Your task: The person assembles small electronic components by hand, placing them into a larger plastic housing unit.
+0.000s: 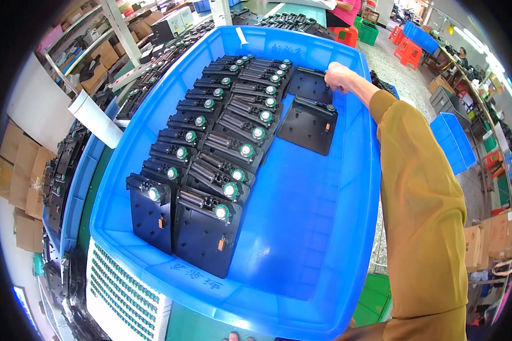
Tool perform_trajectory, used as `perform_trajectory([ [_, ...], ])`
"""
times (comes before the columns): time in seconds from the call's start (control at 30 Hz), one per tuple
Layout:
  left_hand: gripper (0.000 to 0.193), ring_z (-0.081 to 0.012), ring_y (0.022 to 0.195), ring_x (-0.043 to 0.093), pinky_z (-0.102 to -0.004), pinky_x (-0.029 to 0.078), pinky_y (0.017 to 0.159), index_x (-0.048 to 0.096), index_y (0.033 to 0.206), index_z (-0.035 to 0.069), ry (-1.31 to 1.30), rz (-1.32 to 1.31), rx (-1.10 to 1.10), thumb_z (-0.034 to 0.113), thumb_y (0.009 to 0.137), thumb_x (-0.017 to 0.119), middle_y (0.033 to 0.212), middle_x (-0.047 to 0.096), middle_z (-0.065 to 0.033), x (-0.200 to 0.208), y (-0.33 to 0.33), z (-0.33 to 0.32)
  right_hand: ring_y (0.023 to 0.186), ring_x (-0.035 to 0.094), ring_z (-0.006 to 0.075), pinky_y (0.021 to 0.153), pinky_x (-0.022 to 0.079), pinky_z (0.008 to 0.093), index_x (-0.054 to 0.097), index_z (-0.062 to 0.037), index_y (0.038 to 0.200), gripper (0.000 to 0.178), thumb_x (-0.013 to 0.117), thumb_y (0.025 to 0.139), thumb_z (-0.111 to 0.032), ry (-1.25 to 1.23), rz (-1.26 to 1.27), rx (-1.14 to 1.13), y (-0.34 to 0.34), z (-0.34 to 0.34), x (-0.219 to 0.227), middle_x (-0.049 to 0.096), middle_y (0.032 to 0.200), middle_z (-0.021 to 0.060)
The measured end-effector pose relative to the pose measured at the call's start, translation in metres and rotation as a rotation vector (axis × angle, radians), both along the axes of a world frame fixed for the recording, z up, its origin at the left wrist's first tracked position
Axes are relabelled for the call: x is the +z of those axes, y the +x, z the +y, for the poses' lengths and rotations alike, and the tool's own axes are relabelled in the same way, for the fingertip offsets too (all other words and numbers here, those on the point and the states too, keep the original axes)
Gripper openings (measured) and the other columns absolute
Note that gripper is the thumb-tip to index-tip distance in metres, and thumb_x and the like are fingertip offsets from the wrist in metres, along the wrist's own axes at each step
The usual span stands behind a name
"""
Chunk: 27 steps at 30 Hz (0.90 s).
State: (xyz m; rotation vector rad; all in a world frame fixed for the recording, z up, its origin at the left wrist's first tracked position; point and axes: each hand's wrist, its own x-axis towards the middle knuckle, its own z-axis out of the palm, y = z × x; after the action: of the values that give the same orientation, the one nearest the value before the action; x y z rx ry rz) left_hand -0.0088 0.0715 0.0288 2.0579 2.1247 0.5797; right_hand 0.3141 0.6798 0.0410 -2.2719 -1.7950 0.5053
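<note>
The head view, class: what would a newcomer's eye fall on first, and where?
The large blue plastic bin fills the middle of the picture. On its left side, two columns of overlapping black plates catch the light with shiny green-rimmed discs. The right hand is at the bin's far right corner, beside the farther of two similar plates.

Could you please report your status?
Right hand at far black plate, grip unclear. Left hand barely in view. Second black plate just nearer, same blue tub.
</note>
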Motion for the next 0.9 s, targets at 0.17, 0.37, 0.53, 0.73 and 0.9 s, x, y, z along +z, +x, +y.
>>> perform_trajectory([
  [0.17,0.049,-0.0475,0.111,0.052,-0.0587,0.044,0.094,0.068,0.120,0.007,-0.003,0.009,0.006,0.035,0.080,0.075,0.133,0.058,-0.0220,0.002,0.002,0.001,0.089,0.071,0.0301,0.067,0.059,0.0452,0.073,0.0004,0.098,0.024,0.077,0.075,-0.007,0.034,-0.026,0.006,-0.021,-0.042,0.027,0.073,0.095,0.0168],
  [0.37,0.048,-0.0473,0.111,0.052,-0.0582,0.044,0.093,0.068,0.119,0.007,0.019,0.007,0.002,0.036,0.081,0.074,0.132,0.058,-0.0220,0.001,0.001,0.001,0.085,0.070,0.0232,0.066,0.059,0.0408,0.072,-0.0069,0.104,0.043,0.090,0.066,-0.015,-0.116,0.021,0.163,-0.035,-0.063,0.034,0.072,0.093,0.0076],
  [0.53,0.048,-0.0471,0.111,0.052,-0.0577,0.044,0.093,0.069,0.118,0.007,0.038,0.000,-0.011,0.036,0.081,0.074,0.133,0.059,-0.0218,-0.002,0.001,0.000,0.075,0.069,0.0209,0.059,0.053,0.0377,0.074,-0.0022,0.087,0.037,0.091,0.058,-0.016,-0.109,-0.157,0.466,-0.029,-0.064,0.025,0.070,0.077,0.0096],
  [0.73,0.047,-0.0474,0.111,0.052,-0.0580,0.044,0.093,0.069,0.117,0.007,0.025,0.024,0.008,0.036,0.080,0.074,0.133,0.059,-0.0217,-0.002,0.001,-0.001,0.066,0.068,0.0243,0.056,0.050,0.0396,0.068,0.0007,0.067,0.026,0.087,0.053,-0.010,0.016,-0.325,0.588,-0.042,-0.072,0.023,0.068,0.066,0.0114],
  [0.9,0.049,-0.0476,0.111,0.052,-0.0591,0.044,0.093,0.068,0.119,0.007,0.001,0.017,0.000,0.036,0.080,0.074,0.133,0.058,-0.0218,0.000,0.001,0.000,0.067,0.068,0.0227,0.056,0.049,0.0389,0.069,0.0009,0.068,0.025,0.087,0.052,-0.009,-0.003,-0.223,0.600,-0.035,-0.071,0.034,0.068,0.066,0.0110],
])
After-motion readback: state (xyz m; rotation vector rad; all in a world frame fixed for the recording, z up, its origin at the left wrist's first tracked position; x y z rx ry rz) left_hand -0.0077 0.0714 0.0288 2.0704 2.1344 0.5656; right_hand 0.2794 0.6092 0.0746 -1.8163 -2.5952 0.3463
